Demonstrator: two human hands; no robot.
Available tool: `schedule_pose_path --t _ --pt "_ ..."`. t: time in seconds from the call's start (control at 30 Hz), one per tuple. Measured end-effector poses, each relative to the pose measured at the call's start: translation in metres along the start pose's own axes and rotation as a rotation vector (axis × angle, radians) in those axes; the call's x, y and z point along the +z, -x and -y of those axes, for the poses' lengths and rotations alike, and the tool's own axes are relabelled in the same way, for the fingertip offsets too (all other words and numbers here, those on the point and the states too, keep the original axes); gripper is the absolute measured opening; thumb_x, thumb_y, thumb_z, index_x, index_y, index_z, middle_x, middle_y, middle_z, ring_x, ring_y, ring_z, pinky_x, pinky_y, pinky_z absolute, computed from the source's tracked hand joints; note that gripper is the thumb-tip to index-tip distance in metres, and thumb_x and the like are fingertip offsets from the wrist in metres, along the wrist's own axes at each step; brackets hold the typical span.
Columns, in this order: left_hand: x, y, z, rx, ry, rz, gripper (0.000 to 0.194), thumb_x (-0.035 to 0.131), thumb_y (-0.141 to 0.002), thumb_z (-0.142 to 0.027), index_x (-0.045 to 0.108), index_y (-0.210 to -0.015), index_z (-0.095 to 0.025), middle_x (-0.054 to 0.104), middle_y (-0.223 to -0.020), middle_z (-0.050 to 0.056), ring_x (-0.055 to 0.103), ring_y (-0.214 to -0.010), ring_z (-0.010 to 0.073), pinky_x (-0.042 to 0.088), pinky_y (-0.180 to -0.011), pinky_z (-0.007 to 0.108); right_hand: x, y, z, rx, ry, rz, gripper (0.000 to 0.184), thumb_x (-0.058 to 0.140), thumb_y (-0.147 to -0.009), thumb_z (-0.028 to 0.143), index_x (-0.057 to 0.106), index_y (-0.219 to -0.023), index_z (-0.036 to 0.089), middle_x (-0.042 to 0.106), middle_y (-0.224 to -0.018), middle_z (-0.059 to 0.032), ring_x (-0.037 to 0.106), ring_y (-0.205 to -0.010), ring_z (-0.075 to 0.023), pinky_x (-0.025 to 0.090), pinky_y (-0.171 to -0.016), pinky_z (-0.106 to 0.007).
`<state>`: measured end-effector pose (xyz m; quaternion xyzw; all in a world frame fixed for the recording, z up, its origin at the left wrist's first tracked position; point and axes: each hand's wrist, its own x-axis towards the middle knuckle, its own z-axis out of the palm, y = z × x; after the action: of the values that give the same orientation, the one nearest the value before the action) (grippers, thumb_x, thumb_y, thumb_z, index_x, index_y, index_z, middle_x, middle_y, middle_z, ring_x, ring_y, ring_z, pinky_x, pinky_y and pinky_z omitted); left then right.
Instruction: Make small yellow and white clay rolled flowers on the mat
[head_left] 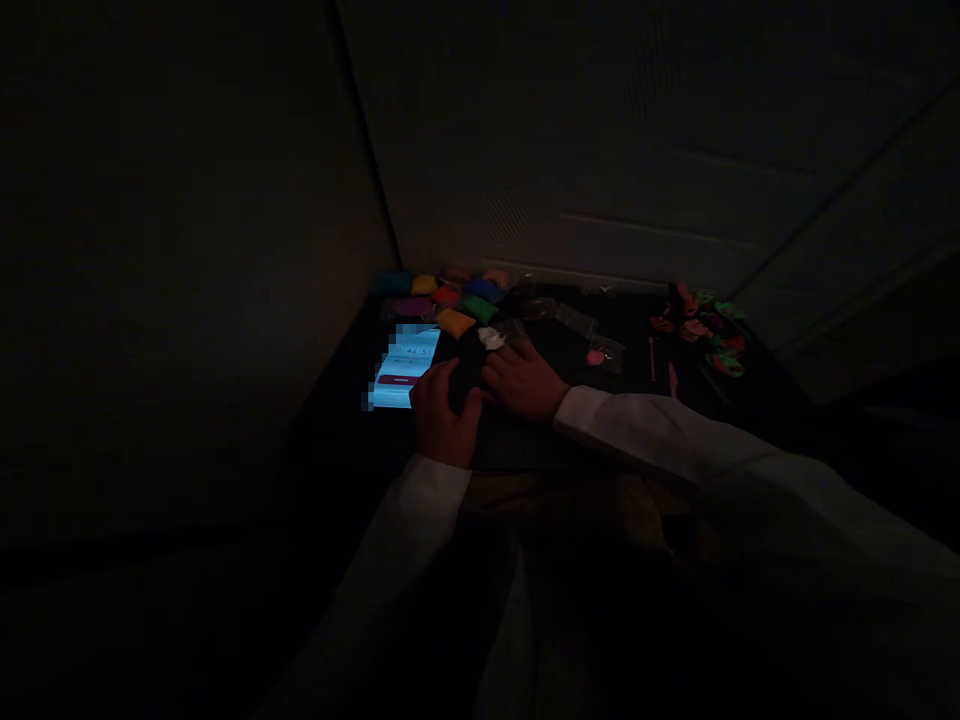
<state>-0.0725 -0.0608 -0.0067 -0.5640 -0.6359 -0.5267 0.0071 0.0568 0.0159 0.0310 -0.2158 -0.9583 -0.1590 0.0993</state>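
White lump, one, on the dark table, just beyond the right hand, clear bag beside it. Right hand: fingers bent downward, tips near the left thumb; grip cannot be told in the dimness. Left hand: thumb and fingers curved, set apart, beside a lit screen; whether anything is held, cannot tell. Coloured packets, several, toward the wall. Pink lump, bagged, to the right; pink stick farther right.

White lump, apparently soft clay, irregular in outline, near the frame's centre, beside a clear packet.
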Motion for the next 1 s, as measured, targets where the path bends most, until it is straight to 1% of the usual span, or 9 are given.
schedule_pose_path --t 0.13,0.3,0.4,0.5,0.67,0.77,0.87,0.97,1.0 --pt "-0.001 0.0 -0.002 -0.001 0.004 0.002 0.041 0.054 -0.073 -0.026 0.048 -0.112 -0.015 0.05 -0.113 0.012 0.043 -0.109 0.0227 0.039 -0.088 0.038 -0.003 0.0 -0.005 0.083 -0.014 -0.029 0.039 0.029 -0.087 0.045 0.053 -0.091 0.015 0.057 -0.095 -0.0105 0.044 -0.09 -0.0227 0.023 -0.081 -0.038" --pt "-0.001 0.0 -0.001 -0.003 0.005 0.013 0.041 0.054 -0.074 -0.026 0.048 -0.113 -0.016 0.05 -0.114 0.012 0.043 -0.109 0.0227 0.04 -0.087 0.038 -0.02 0.011 -0.032 0.289 -0.019 -0.105 0.041 0.022 -0.09 0.041 0.052 -0.091 0.013 0.056 -0.091 -0.0118 0.045 -0.087 -0.023 0.021 -0.078 -0.038" --pt "-0.001 0.0 0.001 -0.009 0.001 0.017 0.042 0.054 -0.074 -0.027 0.047 -0.114 -0.017 0.049 -0.116 0.012 0.042 -0.11 0.0223 0.04 -0.086 0.037 -0.025 0.024 -0.04 0.206 -0.006 -0.07 0.038 0.028 -0.088 0.043 0.052 -0.089 0.014 0.056 -0.091 -0.0101 0.044 -0.086 -0.0222 0.021 -0.079 -0.038" --pt "-0.001 0.0 0.001 -0.02 -0.003 0.015 0.043 0.055 -0.073 -0.027 0.048 -0.114 -0.018 0.049 -0.116 0.011 0.042 -0.11 0.0221 0.04 -0.087 0.037 -0.02 0.033 -0.037 0.105 -0.005 -0.026 0.037 0.031 -0.087 0.045 0.054 -0.087 0.015 0.057 -0.089 -0.0085 0.044 -0.086 -0.0215 0.021 -0.079 -0.037" --pt "-0.002 0.0 -0.001 -0.02 -0.001 0.018 0.042 0.056 -0.072 -0.026 0.049 -0.113 -0.017 0.05 -0.115 0.011 0.044 -0.109 0.0218 0.041 -0.086 0.036 -0.005 0.036 -0.026 0.059 -0.018 -0.018 0.037 0.033 -0.086 0.045 0.055 -0.087 0.015 0.057 -0.09 -0.0088 0.044 -0.087 -0.0213 0.021 -0.08 -0.038" --pt "-0.002 0.0 -0.002 -0.011 -0.014 0.013 0.042 0.055 -0.072 -0.026 0.049 -0.112 -0.015 0.051 -0.114 0.012 0.044 -0.109 0.0218 0.041 -0.087 0.036 -0.004 0.035 -0.025 0.053 -0.023 -0.015 0.038 0.033 -0.086 0.044 0.056 -0.087 0.014 0.058 -0.089 -0.0092 0.044 -0.086 -0.0213 0.022 -0.079 -0.038" --pt "-0.002 0.0 -0.002 -0.016 -0.027 0.027 0.043 0.055 -0.073 -0.027 0.048 -0.113 -0.016 0.05 -0.115 0.011 0.043 -0.11 0.0216 0.041 -0.087 0.035 -0.019 0.034 -0.037 0.12 -0.069 -0.061 0.037 0.034 -0.086 0.043 0.056 -0.088 0.014 0.058 -0.089 -0.0087 0.046 -0.086 -0.021 0.024 -0.079 -0.039" --pt "-0.005 -0.001 -0.002 -0.004 -0.038 0.038 0.039 0.055 -0.073 -0.027 0.051 -0.111 -0.017 0.052 -0.113 0.009 0.045 -0.109 0.0212 0.04 -0.088 0.035 -0.049 0.043 -0.06 0.331 -0.246 -0.202 0.032 0.037 -0.087 0.038 0.058 -0.084 0.015 0.058 -0.088 -0.0074 0.049 -0.084 -0.0185 0.03 -0.077 -0.035" --pt "-0.005 -0.001 -0.002 0.018 -0.046 0.039 0.036 0.054 -0.074 -0.027 0.053 -0.109 -0.017 0.053 -0.11 0.009 0.046 -0.107 0.021 0.039 -0.089 0.036 -0.059 0.05 -0.066 0.365 -0.269 -0.205 0.033 0.034 -0.088 0.037 0.057 -0.085 0.015 0.058 -0.085 -0.0064 0.05 -0.079 -0.0165 0.033 -0.072 -0.032"
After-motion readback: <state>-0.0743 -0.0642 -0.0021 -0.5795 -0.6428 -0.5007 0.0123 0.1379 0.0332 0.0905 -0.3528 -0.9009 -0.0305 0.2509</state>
